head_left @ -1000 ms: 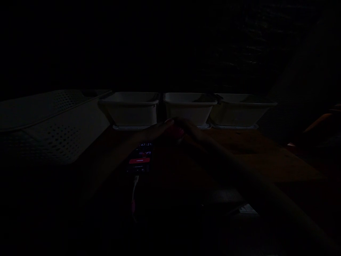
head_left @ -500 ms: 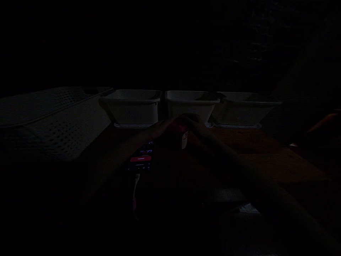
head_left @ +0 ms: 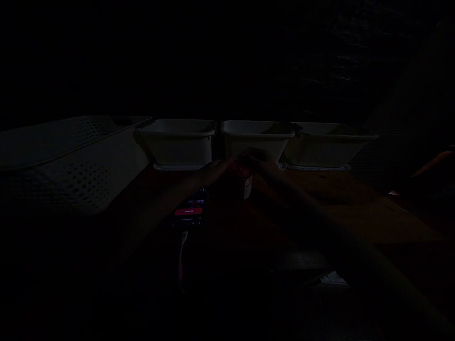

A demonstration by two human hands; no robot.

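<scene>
The picture is very dark. A dark red jar (head_left: 239, 179) with a white label on its right side stands on the wooden table, between my two hands. My left hand (head_left: 217, 171) is against the jar's left side near the top, its fingers partly lost in shadow. My right hand (head_left: 262, 158) curves over the jar's upper right, fingers bent in around the top. A phone (head_left: 188, 211) with a lit screen and a red bar lies below my left wrist, and a white cable (head_left: 182, 241) runs from its lower end.
Three pale plastic tubs stand along the back: a left tub (head_left: 181, 150), a middle tub (head_left: 258, 142) and a right tub (head_left: 322, 150). A perforated white basket (head_left: 121, 161) takes up the left side. Another person's limb (head_left: 433, 163) shows dimly at the right edge of the table (head_left: 384, 218).
My right hand has shifted slightly on the jar's top, its fingers a little farther right. The jar stands in nearly the same place.
</scene>
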